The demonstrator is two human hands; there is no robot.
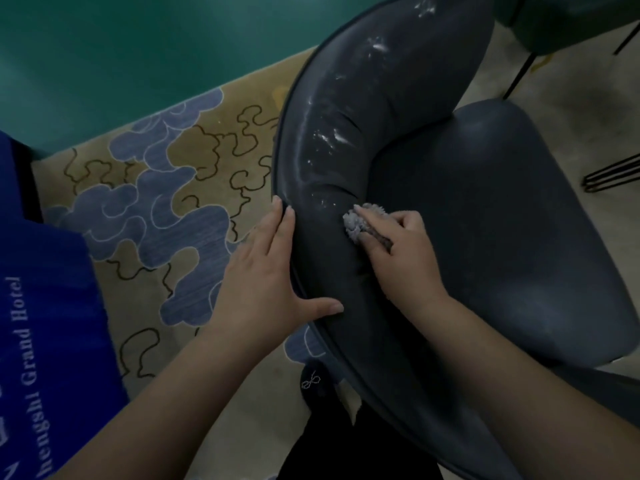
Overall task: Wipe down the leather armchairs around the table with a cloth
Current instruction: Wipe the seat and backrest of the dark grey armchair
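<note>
A dark blue-grey leather armchair [485, 209] fills the right half of the view, its curved padded backrest streaked with white wet smears. My right hand [398, 247] grips a small pale fluffy cloth [360, 221] and presses it against the inner face of the backrest, just below the lowest smears. My left hand [266, 271] lies flat on the outer edge of the backrest, fingers straight along the piping and thumb spread across the rim.
A tan carpet [180, 188] with blue cloud shapes lies left of the chair. A teal table edge [138, 46] runs across the top left. Thin black legs [609, 174] of another chair stand at the right. A blue garment [41, 323] hangs at the left edge.
</note>
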